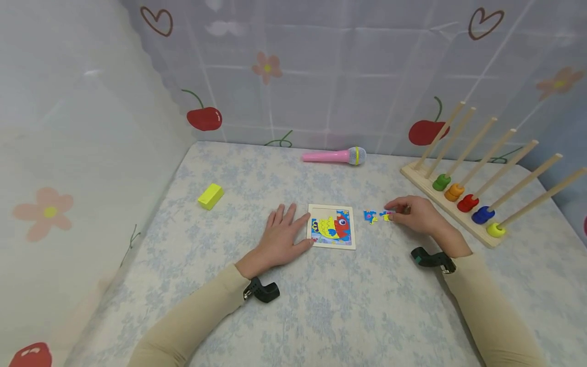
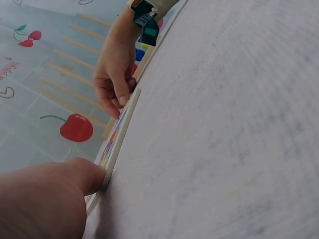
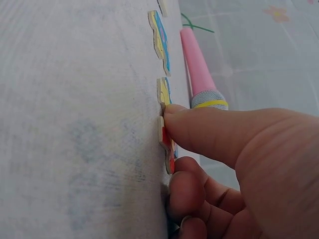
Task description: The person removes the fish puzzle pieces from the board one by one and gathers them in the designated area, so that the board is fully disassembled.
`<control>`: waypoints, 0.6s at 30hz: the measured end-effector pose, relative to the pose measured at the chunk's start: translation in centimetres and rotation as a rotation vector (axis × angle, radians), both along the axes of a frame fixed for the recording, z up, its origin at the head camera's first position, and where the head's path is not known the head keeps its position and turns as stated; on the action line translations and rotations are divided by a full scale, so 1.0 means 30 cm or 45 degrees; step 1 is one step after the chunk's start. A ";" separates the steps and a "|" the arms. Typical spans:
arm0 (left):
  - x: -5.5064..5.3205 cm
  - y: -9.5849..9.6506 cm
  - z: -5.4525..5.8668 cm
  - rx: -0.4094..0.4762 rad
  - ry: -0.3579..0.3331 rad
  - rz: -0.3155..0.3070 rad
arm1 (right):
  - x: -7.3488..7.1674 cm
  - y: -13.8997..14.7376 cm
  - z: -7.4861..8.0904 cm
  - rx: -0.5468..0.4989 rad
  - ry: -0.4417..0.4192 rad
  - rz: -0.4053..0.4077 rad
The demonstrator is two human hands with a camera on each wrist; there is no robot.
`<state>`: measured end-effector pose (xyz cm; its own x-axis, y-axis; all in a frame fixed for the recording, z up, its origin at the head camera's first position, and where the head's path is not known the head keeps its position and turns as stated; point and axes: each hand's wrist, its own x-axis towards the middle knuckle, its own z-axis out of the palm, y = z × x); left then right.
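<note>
A small square wooden puzzle tray (image 1: 354, 232) lies on the table, with a yellow and red fish picture in it. A bare patch shows along its upper left. My left hand (image 1: 285, 238) rests beside it with fingers spread, its thumb touching the tray's left edge. On the right my right hand (image 1: 418, 216) pinches a puzzle piece with red on it (image 3: 165, 142) between thumb and curled forefinger, at the tabletop. A yellow and blue piece (image 3: 162, 92) lies against the thumb tip. Another blue and yellow piece (image 1: 370, 216) lies nearer the tray.
A pink toy microphone (image 1: 327, 156) lies at the back of the table. To the left is a yellow block (image 1: 211, 197). A wooden peg stand (image 1: 408, 171) with upright rods and coloured beads stands at the right, close to the right hand. A patterned curtain hangs behind.
</note>
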<state>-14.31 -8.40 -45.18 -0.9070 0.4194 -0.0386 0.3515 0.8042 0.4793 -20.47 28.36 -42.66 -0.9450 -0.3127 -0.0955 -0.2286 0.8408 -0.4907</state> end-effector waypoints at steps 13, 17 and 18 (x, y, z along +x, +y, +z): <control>-0.004 -0.003 -0.016 -0.009 0.011 -0.004 | 0.005 -0.013 0.007 0.015 -0.012 -0.014; -0.005 -0.001 -0.016 -0.016 0.017 -0.005 | 0.006 -0.007 0.006 0.010 -0.003 0.002; -0.004 -0.001 -0.015 -0.016 0.015 -0.005 | 0.005 -0.005 0.006 0.006 -0.009 0.005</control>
